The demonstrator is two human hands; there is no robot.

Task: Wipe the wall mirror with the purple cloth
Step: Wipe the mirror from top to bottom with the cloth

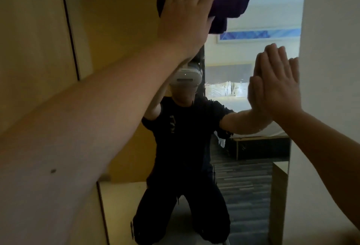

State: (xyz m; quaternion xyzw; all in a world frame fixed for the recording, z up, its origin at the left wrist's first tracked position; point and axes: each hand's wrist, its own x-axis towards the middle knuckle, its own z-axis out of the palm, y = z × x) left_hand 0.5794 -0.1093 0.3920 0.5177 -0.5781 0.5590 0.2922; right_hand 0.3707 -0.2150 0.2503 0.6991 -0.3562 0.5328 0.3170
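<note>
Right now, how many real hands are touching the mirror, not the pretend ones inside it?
2. The left hand presses the purple cloth high on the mirror; the right hand lies flat by its right edge.

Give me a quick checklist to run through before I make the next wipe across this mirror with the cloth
1. Purple cloth under the left hand, pressed to the glass: ok.
2. Cloth spread flat: not ok, it is bunched and part hangs below the palm.
3. Right hand clear of the wiping path: ok, it rests flat near the right edge of the wall mirror, well below the cloth, though a bare palm may leave marks.
4. Area below the cloth free of obstacles: ok, nothing but glass shows there.
5. Top strip already wiped: cannot tell, it is cut off by the frame.
6. Streaks left on the glass: cannot tell in this dim light.
</note>
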